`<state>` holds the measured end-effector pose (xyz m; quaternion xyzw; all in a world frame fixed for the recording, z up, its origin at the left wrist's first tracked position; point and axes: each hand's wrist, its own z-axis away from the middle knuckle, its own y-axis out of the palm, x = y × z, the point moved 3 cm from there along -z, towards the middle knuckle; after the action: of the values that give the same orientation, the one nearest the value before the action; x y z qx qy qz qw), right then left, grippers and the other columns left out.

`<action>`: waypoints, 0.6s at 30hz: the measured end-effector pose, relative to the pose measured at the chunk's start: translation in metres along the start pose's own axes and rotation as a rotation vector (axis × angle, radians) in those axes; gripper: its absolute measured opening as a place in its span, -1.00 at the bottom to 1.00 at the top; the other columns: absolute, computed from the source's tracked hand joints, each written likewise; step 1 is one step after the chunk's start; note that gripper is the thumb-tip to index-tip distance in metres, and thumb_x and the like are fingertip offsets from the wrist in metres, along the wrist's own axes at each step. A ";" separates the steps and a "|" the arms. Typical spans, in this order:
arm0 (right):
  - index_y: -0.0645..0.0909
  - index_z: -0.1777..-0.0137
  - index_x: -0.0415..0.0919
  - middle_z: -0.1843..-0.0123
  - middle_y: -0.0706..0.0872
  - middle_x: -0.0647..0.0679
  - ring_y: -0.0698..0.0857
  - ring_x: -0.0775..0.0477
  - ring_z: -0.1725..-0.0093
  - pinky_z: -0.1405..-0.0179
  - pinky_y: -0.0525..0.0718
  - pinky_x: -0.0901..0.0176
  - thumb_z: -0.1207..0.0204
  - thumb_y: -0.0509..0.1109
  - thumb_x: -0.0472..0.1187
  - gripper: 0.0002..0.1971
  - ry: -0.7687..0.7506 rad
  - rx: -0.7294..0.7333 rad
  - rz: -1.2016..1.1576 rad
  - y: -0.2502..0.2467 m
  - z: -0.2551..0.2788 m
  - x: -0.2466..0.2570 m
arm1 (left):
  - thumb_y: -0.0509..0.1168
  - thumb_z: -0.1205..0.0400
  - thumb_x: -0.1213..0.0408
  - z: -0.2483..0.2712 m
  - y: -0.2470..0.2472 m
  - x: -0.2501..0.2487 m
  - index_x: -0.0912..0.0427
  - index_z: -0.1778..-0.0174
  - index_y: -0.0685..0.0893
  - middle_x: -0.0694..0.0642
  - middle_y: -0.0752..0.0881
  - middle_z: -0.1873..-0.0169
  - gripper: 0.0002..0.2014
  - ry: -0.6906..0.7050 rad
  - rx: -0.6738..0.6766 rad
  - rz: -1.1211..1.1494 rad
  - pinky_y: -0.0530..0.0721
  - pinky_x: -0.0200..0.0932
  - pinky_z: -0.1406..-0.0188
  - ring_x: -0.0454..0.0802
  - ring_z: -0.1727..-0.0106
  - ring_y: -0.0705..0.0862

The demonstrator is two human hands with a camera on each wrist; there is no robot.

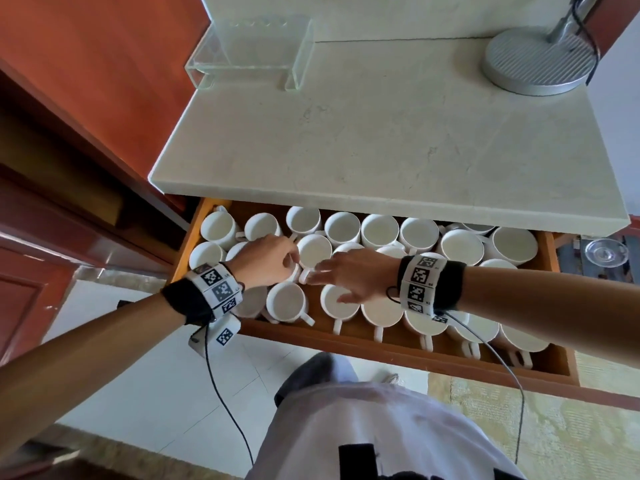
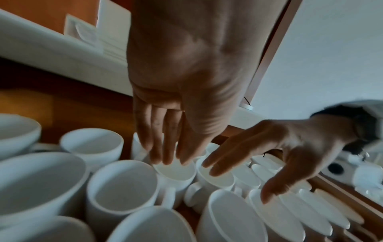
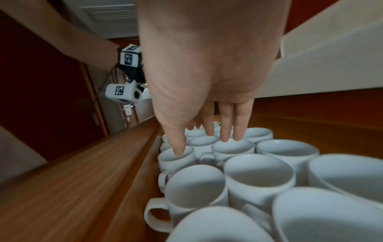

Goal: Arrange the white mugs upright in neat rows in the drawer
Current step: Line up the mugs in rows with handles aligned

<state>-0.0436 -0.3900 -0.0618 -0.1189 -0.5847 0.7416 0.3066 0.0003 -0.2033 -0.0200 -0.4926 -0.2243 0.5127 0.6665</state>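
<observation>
Here, along the drawer's [image 1: 408,351] front edge, upright white mugs [image 1: 382,311] stand in a row with handles toward you. Your right hand [image 1: 356,275] hovers over that row near the middle, fingers [image 3: 225,129] straight and spread, gripping nothing. Just beside it, your left hand [image 1: 266,261] reaches the middle mug [image 1: 313,251]; its fingers [image 2: 165,147] hang fairly straight, tips at the rim, holding nothing as far as you can see. Farther back, more mugs fill the rear edge under the stone countertop [image 1: 381,143].
</observation>
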 end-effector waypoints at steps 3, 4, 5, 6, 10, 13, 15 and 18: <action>0.33 -0.67 0.12 -0.54 0.52 0.01 0.61 -0.15 -0.33 -0.07 0.70 -0.06 -0.56 0.48 0.01 -0.31 -0.054 -0.014 0.097 -0.005 -0.019 0.009 | 0.39 -0.60 0.34 0.007 0.000 0.009 0.01 -0.18 0.77 -0.06 0.78 0.05 -0.74 0.019 0.028 -0.108 0.71 -0.15 0.30 -0.09 0.20 0.69; 0.37 -0.65 0.11 -0.53 0.53 0.01 0.60 -0.15 -0.34 -0.05 0.70 -0.07 -0.56 0.48 0.01 -0.34 -0.059 -0.011 0.115 -0.005 -0.026 0.011 | 0.40 -0.61 0.33 0.007 0.000 0.012 0.01 -0.22 0.75 -0.04 0.78 0.00 -0.72 0.028 0.041 -0.147 0.66 -0.18 0.30 -0.08 0.20 0.65; 0.41 -0.62 0.10 -0.51 0.55 0.00 0.61 -0.16 -0.33 -0.04 0.72 -0.09 -0.55 0.49 0.01 -0.37 -0.066 -0.004 0.125 -0.004 -0.033 0.013 | 0.40 -0.61 0.33 0.005 0.000 0.015 0.01 -0.25 0.73 -0.02 0.77 -0.04 -0.70 0.041 0.052 -0.182 0.64 -0.17 0.27 -0.06 0.18 0.62; 0.46 -0.59 0.09 -0.46 0.58 -0.02 0.61 -0.16 -0.31 -0.02 0.73 -0.11 -0.55 0.50 0.01 -0.40 -0.070 0.007 0.133 -0.005 -0.039 0.014 | 0.39 -0.61 0.33 0.003 0.001 0.018 0.02 -0.28 0.72 0.00 0.76 -0.07 -0.68 0.061 0.064 -0.207 0.63 -0.15 0.26 -0.04 0.17 0.61; 0.56 -0.48 0.01 -0.33 0.66 -0.02 0.63 -0.16 -0.32 -0.01 0.74 -0.09 -0.60 0.44 -0.08 -0.56 0.046 0.019 0.198 -0.014 -0.053 0.010 | 0.39 -0.63 0.28 -0.012 0.004 0.032 0.07 -0.24 0.75 0.01 0.68 0.08 -0.74 0.200 0.160 -0.313 0.46 -0.18 0.39 0.04 0.20 0.61; 0.61 -0.41 -0.05 -0.24 0.72 -0.05 0.69 -0.19 -0.25 0.09 0.64 -0.01 -0.64 0.35 -0.19 -0.65 0.166 0.026 0.182 -0.019 -0.060 0.003 | 0.34 -0.67 0.22 -0.019 0.005 0.042 0.11 0.08 0.75 0.03 0.69 0.25 -0.90 0.332 0.254 -0.338 0.54 -0.16 0.36 0.07 0.28 0.65; 0.63 -0.35 -0.06 -0.19 0.74 -0.05 0.71 -0.19 -0.20 0.13 0.60 0.02 -0.65 0.33 -0.14 -0.71 0.249 0.060 0.158 -0.020 -0.064 -0.003 | 0.29 -0.69 0.21 -0.025 0.007 0.047 0.16 0.27 0.69 0.02 0.62 0.37 -0.77 0.425 0.316 -0.352 0.55 -0.15 0.34 0.05 0.36 0.60; 0.69 -0.24 -0.06 -0.12 0.75 -0.03 0.74 -0.17 -0.13 0.16 0.64 0.03 -0.65 0.36 0.02 -0.73 0.333 0.062 0.106 -0.019 -0.071 -0.003 | 0.28 -0.69 0.19 -0.030 0.006 0.052 0.14 0.34 0.72 -0.08 0.54 0.47 -0.71 0.552 0.329 -0.409 0.62 -0.13 0.30 -0.01 0.42 0.53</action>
<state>0.0034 -0.3329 -0.0648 -0.2613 -0.4955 0.7444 0.3633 0.0410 -0.1694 -0.0481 -0.4435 -0.0446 0.2462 0.8607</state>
